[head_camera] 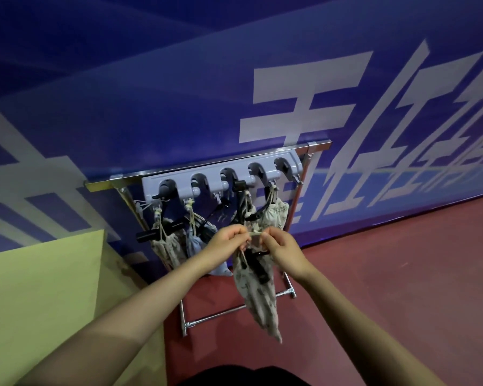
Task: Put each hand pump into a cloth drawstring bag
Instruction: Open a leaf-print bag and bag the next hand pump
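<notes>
Head cam: your left hand (229,240) & right hand (280,246) pinch the cord of a limp printed cloth bag (258,296), black hand pump (258,264) partly inside, before the metal rack (207,169).

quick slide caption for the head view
Both hands, left and right, pinch the mouth of a patterned drawstring bag holding a black hand pump below a hook rack.

A rack (207,174) stands against the wall (179,93); bags (168,246) hang from its hooks. Both hands hold one bag (260,296) before it, pump (258,264) inside.
</notes>
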{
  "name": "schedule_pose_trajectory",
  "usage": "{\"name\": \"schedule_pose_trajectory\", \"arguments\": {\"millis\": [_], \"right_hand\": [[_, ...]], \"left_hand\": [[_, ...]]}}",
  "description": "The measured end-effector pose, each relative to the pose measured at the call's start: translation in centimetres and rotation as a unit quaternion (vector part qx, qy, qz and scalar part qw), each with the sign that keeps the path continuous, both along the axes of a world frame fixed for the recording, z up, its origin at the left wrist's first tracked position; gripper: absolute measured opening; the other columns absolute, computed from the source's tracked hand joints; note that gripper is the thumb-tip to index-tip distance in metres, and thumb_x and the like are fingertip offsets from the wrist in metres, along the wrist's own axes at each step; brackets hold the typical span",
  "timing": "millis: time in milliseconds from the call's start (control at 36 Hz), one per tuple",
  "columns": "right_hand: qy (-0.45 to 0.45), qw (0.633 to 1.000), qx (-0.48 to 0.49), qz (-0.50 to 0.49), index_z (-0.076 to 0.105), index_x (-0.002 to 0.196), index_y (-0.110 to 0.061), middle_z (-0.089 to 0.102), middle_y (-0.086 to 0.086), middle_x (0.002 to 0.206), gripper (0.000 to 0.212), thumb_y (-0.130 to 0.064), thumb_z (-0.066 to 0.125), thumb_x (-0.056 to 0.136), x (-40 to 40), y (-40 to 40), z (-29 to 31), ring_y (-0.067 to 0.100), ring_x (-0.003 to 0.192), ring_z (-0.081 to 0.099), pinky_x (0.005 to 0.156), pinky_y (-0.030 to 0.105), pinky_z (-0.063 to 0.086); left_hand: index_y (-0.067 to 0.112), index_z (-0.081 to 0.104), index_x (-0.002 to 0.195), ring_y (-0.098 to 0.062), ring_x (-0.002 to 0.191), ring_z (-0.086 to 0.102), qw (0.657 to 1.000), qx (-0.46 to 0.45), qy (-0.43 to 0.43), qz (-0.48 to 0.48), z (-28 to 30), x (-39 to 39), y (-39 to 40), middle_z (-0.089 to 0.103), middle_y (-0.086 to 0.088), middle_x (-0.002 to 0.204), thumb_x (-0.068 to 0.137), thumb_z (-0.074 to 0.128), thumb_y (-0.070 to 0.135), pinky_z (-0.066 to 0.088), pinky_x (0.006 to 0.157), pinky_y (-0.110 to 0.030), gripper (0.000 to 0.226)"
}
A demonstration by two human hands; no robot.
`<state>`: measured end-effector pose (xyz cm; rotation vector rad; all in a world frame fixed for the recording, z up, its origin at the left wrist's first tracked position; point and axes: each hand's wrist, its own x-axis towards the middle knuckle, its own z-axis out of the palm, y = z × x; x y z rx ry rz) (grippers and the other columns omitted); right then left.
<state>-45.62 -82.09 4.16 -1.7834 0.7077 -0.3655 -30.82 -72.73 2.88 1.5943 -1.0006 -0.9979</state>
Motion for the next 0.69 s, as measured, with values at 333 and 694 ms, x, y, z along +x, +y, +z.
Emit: {"name": "schedule_pose_trajectory", "arguments": {"millis": [333,694], "right_hand": [[0.015,0.997,0.076,-0.019,0.051,0.072,-0.015,0.044,-0.002,0.055,0.03,-0.013,0.042,0.1,9.8,-0.3,-2.0,0.013,0.05,0.04,0.052,0.026,0.032],[0.049,0.997,0.024,-0.053,0.059,0.072,-0.008,0.054,0.003,0.059,0.029,-0.019,0.052,0.098,14.4,-3.5,-3.5,0.012,0.055,0.049,0.059,0.027,0.04]], "left_hand": [[0.009,0.056,0.087,0.002,0.053,0.048,0.987,0.043,-0.062,0.141,0.1,6.3,-0.4,0.051,0.0,0.067,0.1,0.044,0.01,0.037,0.056,-0.011,0.018],[0.015,0.056,0.089,-0.022,0.076,0.051,0.952,0.118,-0.08,0.27,-2.9,8.6,-4.5,0.058,-0.006,0.082,0.099,0.046,0.019,0.04,0.07,-0.034,0.015]]}}
